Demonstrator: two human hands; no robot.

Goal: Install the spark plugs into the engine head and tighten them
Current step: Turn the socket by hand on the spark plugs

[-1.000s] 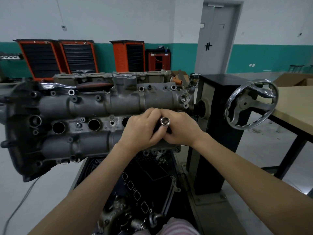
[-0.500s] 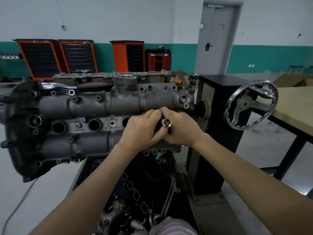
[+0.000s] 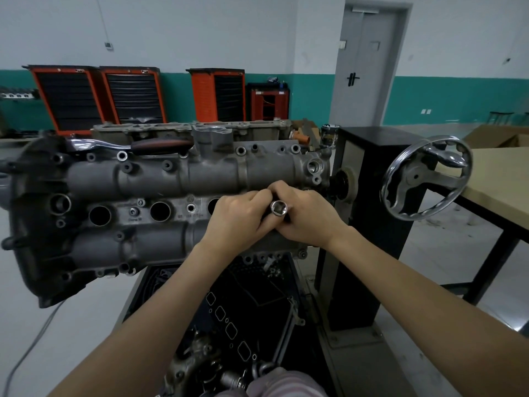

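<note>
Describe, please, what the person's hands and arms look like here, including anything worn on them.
Both the left hand and the right hand are bare: no gloves, rings, watch or bracelet show. Both forearms are uncovered from the wrist to the frame's edge, with no sleeves in view. The only clothing visible is a bit of pink and white striped fabric at the bottom edge, between the arms.

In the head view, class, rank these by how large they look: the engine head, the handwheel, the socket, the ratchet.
1. engine head
2. handwheel
3. ratchet, clearly longer than the socket
4. socket
</note>
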